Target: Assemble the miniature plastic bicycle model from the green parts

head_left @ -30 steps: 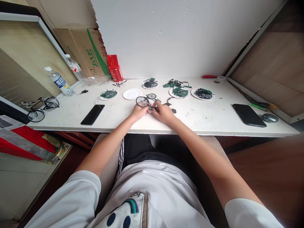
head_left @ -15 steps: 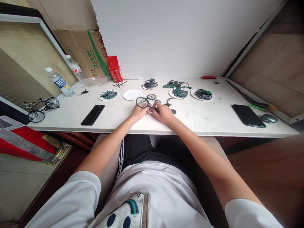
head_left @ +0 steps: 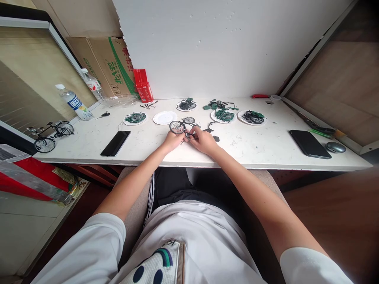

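Between my two hands is a small black model bicycle (head_left: 177, 127), tilted, its wheels pointing away from me. My left hand (head_left: 174, 141) is closed around its near left part, below the larger wheel. The fingers of my right hand (head_left: 204, 140) are pinched at the middle of the bicycle, near the crank; any small part between them is hidden. Just right of my right hand lie loose black parts (head_left: 216, 139) on the white table (head_left: 245, 150). Beyond the bicycle sits a bare white paper plate (head_left: 165, 118).
Plates of green parts (head_left: 135, 118) and black parts (head_left: 252, 117) line the back. A finished model bicycle (head_left: 53, 134) stands at left near a bottle (head_left: 75, 103). Phones lie left (head_left: 116, 143) and right (head_left: 309, 144), the right one beside a grey mouse (head_left: 335, 147).
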Available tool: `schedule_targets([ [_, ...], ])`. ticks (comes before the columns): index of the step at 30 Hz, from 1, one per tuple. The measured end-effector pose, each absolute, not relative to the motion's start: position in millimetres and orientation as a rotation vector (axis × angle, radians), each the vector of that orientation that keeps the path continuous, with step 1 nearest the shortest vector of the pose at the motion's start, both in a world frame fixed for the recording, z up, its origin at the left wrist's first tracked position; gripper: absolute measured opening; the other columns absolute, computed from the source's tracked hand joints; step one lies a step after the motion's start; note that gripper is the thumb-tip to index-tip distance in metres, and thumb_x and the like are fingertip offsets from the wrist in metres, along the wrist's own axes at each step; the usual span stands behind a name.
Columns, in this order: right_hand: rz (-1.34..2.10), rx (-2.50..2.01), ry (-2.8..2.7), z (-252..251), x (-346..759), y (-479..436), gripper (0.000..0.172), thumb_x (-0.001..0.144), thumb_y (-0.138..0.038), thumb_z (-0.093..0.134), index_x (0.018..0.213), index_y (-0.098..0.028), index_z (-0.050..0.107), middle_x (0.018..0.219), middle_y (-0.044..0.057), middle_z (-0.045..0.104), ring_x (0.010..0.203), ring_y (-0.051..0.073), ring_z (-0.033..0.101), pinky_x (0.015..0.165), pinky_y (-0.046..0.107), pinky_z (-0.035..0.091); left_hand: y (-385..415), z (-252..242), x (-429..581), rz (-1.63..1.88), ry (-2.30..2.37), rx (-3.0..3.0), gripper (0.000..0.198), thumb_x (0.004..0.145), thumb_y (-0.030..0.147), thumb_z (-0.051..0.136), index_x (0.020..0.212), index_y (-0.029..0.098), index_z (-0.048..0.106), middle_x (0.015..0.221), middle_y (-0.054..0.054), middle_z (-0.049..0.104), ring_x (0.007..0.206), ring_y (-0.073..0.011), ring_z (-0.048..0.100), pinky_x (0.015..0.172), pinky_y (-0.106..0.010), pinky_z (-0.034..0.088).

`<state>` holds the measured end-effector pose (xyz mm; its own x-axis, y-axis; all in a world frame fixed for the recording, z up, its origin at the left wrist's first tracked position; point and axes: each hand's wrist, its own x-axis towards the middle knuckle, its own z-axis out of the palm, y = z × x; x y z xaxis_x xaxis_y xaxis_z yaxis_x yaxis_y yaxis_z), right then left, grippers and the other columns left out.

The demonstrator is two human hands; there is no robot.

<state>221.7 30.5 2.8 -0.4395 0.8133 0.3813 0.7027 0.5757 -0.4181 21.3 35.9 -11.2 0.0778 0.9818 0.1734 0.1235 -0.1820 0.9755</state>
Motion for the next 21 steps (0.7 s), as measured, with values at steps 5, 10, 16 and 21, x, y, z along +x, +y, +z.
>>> schedule_targets([
  [5, 0.264, -1.213, -2.267, 3.1, 221.1, 29.8, 0.031, 0.1, -0.039, 0.047, 0.122, -0.021, 0.061, 0.075, 0.006, 0.07, 0.066, 0.026, 0.06, 0.064, 0.03, 0.03, 37.4, -14.5, 20.3, 1.22, 1.17, 1.478, 0.017, 0.09, 0.024, 0.067, 0.102, 0.016, 0.077, 0.081, -0.005, 0.079, 0.078, -0.0175, 0.074, 0.072, -0.026, 0.054],
  [10, 0.266, -1.22, -2.276, 4.0, 221.1, 29.4, 0.033, 0.1, -0.039, 0.047, 0.123, -0.02, 0.061, 0.075, 0.006, 0.07, 0.065, 0.026, 0.059, 0.063, 0.03, 0.03, 37.7, -15.8, 21.3, 1.223, 1.175, 1.492, 0.018, 0.091, 0.021, 0.065, 0.102, 0.016, 0.077, 0.082, -0.005, 0.079, 0.078, -0.0168, 0.073, 0.072, -0.025, 0.053],
  [16, 0.276, -1.218, -2.277, 4.0, 221.3, 29.9, 0.033, 0.1, -0.039, 0.047, 0.123, -0.02, 0.061, 0.076, 0.006, 0.071, 0.065, 0.025, 0.059, 0.064, 0.03, 0.031, 36.0, -14.6, 21.7, 1.225, 1.187, 1.492, 0.017, 0.09, 0.021, 0.067, 0.103, 0.016, 0.078, 0.081, -0.005, 0.079, 0.076, -0.0162, 0.072, 0.072, -0.025, 0.053],
  [21, 0.271, -1.224, -2.271, 3.1, 221.1, 30.2, 0.033, 0.101, -0.04, 0.047, 0.123, -0.02, 0.061, 0.076, 0.006, 0.071, 0.066, 0.026, 0.06, 0.065, 0.031, 0.031, 34.5, -13.3, 22.5, 1.224, 1.175, 1.519, 0.019, 0.092, 0.02, 0.064, 0.104, 0.016, 0.078, 0.082, -0.005, 0.079, 0.078, -0.0163, 0.073, 0.074, -0.025, 0.053],
])
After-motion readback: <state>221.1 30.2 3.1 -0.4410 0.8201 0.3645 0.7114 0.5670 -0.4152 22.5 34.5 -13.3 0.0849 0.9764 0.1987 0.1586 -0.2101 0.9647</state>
